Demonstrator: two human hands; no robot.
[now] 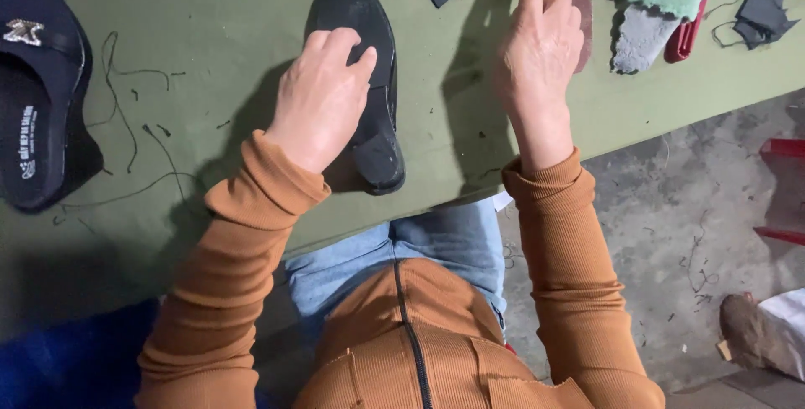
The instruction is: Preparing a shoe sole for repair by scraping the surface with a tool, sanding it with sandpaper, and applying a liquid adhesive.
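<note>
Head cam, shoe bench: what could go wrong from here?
1. The black shoe lies sole-up with its heel close to the green table's near edge; only the left hand rests on it, so a push might slide it off.
2. The right hand is raised, apparently drawing something thin; loose threads on the table could snag.
3. The brown piece lies just behind that hand and could get knocked.

Matt black shoe [359,57] on smooth green table covering [210,7].
</note>
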